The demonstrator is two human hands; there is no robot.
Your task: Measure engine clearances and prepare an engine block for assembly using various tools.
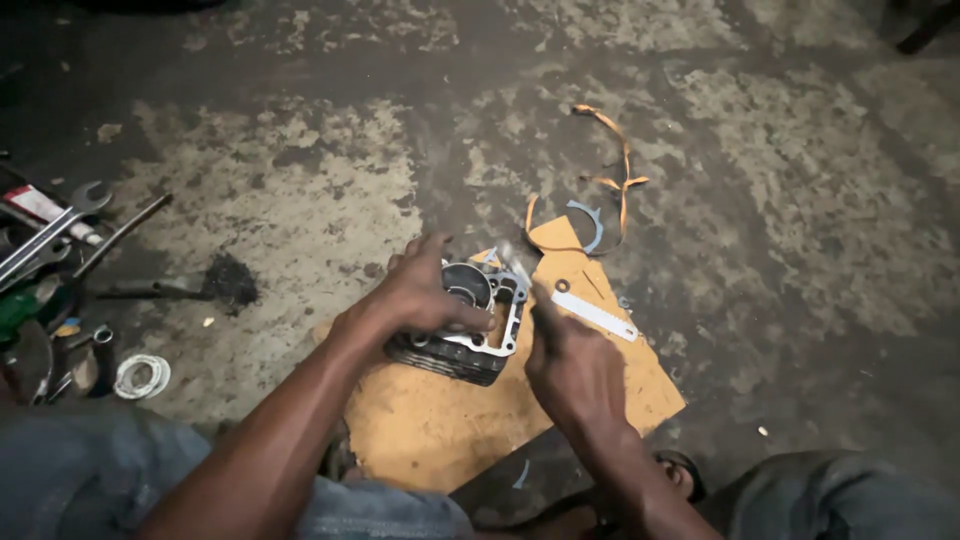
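Note:
A finned metal engine cylinder lies on a sheet of brown cardboard on the stained concrete floor. My left hand rests on top of the cylinder and grips it. My right hand is just right of the cylinder and holds a thin metal tool, blurred by motion, whose tip is over the cylinder's upper edge. A flat grey metal strip lies on the cardboard beside my right hand.
Wrenches and other tools lie at the left edge, with a white ring near them. Torn orange gasket strips and a blue-grey gasket piece lie beyond the cardboard. My knees frame the bottom.

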